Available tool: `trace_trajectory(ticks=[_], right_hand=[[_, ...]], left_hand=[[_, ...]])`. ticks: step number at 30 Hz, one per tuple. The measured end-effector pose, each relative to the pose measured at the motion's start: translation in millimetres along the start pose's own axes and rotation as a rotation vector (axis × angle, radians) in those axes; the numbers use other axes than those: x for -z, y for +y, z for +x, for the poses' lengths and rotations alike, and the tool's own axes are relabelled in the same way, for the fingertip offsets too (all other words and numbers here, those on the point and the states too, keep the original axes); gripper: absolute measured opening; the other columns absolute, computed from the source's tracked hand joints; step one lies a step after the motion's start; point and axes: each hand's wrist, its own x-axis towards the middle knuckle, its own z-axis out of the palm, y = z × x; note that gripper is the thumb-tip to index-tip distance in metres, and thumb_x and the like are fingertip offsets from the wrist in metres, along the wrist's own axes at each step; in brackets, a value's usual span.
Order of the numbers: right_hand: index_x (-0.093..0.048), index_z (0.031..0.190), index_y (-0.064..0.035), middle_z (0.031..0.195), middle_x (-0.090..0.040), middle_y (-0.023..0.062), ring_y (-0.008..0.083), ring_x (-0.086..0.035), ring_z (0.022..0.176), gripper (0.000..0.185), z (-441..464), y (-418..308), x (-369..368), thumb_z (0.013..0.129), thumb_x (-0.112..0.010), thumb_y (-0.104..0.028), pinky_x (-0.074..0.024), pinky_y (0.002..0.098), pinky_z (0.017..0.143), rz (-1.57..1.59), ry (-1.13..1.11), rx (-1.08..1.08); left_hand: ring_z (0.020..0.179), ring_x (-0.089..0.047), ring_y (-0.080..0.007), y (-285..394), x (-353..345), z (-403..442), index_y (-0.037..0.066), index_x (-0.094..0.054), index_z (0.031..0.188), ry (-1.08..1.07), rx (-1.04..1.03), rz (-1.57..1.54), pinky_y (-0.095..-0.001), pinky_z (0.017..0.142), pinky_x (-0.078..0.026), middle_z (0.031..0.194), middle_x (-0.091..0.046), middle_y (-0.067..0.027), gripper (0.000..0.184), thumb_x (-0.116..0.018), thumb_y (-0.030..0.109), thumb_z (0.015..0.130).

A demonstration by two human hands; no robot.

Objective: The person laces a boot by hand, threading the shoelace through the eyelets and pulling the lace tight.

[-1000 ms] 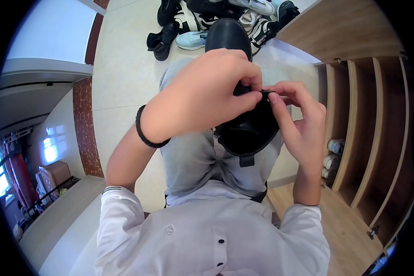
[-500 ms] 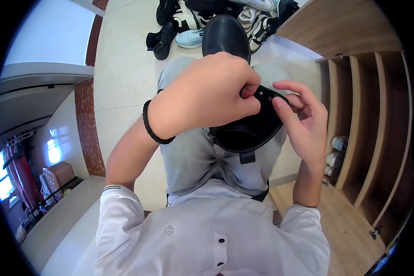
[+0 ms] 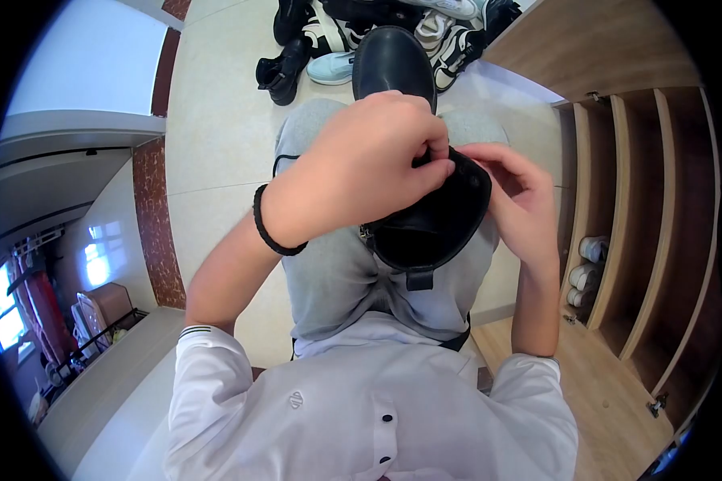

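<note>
A black boot rests on my lap, its toe pointing away from me and its shaft opening toward me. A pull tab hangs at the back of the opening, and a zipper end shows on its left side. Across the boot reaches my left hand, closed, thumb and fingers pinching the upper edge of the shaft. Curled against the right side of the shaft is my right hand, its fingers partly hidden behind the rim. A black braided band circles my left wrist.
Several shoes lie piled on the tiled floor ahead, among them a black ankle boot and a light blue shoe. At the right stands an open wooden shoe cabinet with white shoes inside. A white ledge runs along the left.
My right hand has shifted slightly left, its fingers moving behind the rim. The edge with small eyelets has turned out of sight. My left hand keeps its pinch.
</note>
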Motion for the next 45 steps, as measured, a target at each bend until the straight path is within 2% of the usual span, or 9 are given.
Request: trace_trajectory(ticks=[5, 8, 10, 13, 16, 23, 28, 35, 45], right_hand=[[-0.062, 0.106, -0.0012, 0.087, -0.064, -0.0003, 0.0024, -0.055, 0.071, 0.012, 2, 6, 7, 0.1, -0.056, -0.008, -0.0397, 0.016, 0.06, -0.123, 0.023, -0.004], [-0.055, 0.109, -0.0036, 0.094, -0.066, 0.0061, 0.0073, -0.061, 0.072, 0.011, 0, 10, 22, 0.102, -0.052, -0.011, -0.0421, 0.0175, 0.057, -0.072, 0.118, -0.024], [-0.052, 0.111, -0.0049, 0.099, -0.067, 0.0105, 0.0109, -0.064, 0.072, 0.012, -2, 16, 34, 0.103, -0.049, -0.013, -0.0441, 0.0188, 0.056, 0.02, 0.158, -0.028], [-0.05, 0.116, -0.0057, 0.111, -0.065, 0.024, 0.0211, -0.068, 0.071, 0.019, -7, 23, 48, 0.107, -0.041, -0.02, -0.0486, 0.0238, 0.052, 0.2, 0.25, 0.063], [-0.05, 0.12, -0.0063, 0.114, -0.063, 0.0255, 0.0218, -0.069, 0.072, 0.022, -11, 30, 64, 0.107, -0.042, -0.022, -0.0481, 0.0235, 0.051, 0.445, 0.308, 0.083], [-0.056, 0.117, -0.006, 0.115, -0.064, 0.0143, 0.0155, -0.06, 0.067, 0.02, -27, 55, 110, 0.106, -0.046, -0.019, -0.0445, 0.0249, 0.061, 0.778, 0.401, 0.126], [-0.056, 0.112, -0.0062, 0.101, -0.062, 0.0079, 0.0137, -0.056, 0.069, 0.017, -29, 62, 111, 0.106, -0.046, -0.018, -0.0438, 0.0255, 0.062, 0.845, 0.374, 0.124], [-0.054, 0.104, -0.0069, 0.081, -0.05, 0.0015, 0.0128, -0.043, 0.064, 0.013, -41, 96, 162, 0.105, -0.046, -0.018, -0.0376, 0.0264, 0.059, 1.085, 0.491, 0.147], [-0.052, 0.095, -0.0049, 0.076, -0.047, 0.0028, 0.0139, -0.037, 0.06, 0.017, -74, 132, 240, 0.105, -0.044, -0.016, -0.0345, 0.027, 0.055, 1.013, 0.671, 0.182]], left_hand=[[0.083, -0.059, -0.0099, -5, 18, -16, 0.001, -0.069, 0.105, 0.187, 0.197, -0.273, -0.027, 0.074, -0.047, 0.094, -0.067, -0.0039, 0.019, -0.055, 0.012, 0.099], [0.091, -0.06, -0.0091, -20, 19, -48, 0.0, -0.068, 0.106, 0.358, 0.278, -0.251, -0.0259, 0.08, -0.048, 0.097, -0.067, -0.0031, 0.019, -0.055, 0.013, 0.099], [0.098, -0.061, -0.0148, -14, 21, -68, 0.0, -0.067, 0.108, 0.29, 0.388, -0.22, -0.0286, 0.085, -0.047, 0.102, -0.067, -0.0068, 0.02, -0.058, 0.013, 0.097], [0.111, -0.058, -0.0277, -12, 13, -89, 0.0, -0.067, 0.11, 0.244, 0.256, 0.021, -0.0352, 0.097, -0.044, 0.119, -0.061, -0.0128, 0.026, -0.068, 0.014, 0.087], [0.112, -0.058, -0.0274, -16, 11, -98, 0.0, -0.067, 0.103, 0.301, 0.307, 0.117, -0.0362, 0.098, -0.045, 0.121, -0.059, -0.0131, 0.023, -0.072, 0.011, 0.084], [0.107, -0.06, -0.0261, -33, 0, -112, -0.001, -0.065, 0.088, 0.443, 0.229, 0.057, -0.0349, 0.093, -0.047, 0.112, -0.062, -0.0141, 0.017, -0.075, 0.009, 0.081], [0.075, -0.06, -0.0181, -32, 1, -118, -0.001, -0.065, 0.086, 0.449, 0.421, -0.148, -0.0276, 0.073, -0.048, 0.08, -0.066, -0.0075, 0.013, -0.074, 0.008, 0.084], [0.073, -0.05, -0.0052, -53, 1, -145, 0.002, -0.06, 0.09, 0.528, 0.521, -0.357, -0.0205, 0.067, -0.041, 0.08, -0.058, 0.0023, 0.014, -0.066, 0.012, 0.095], [0.073, -0.048, -0.0038, -61, 3, -153, 0.002, -0.06, 0.087, 0.499, 0.565, -0.376, -0.0189, 0.065, -0.039, 0.081, -0.057, 0.0034, 0.015, -0.068, 0.012, 0.095]])
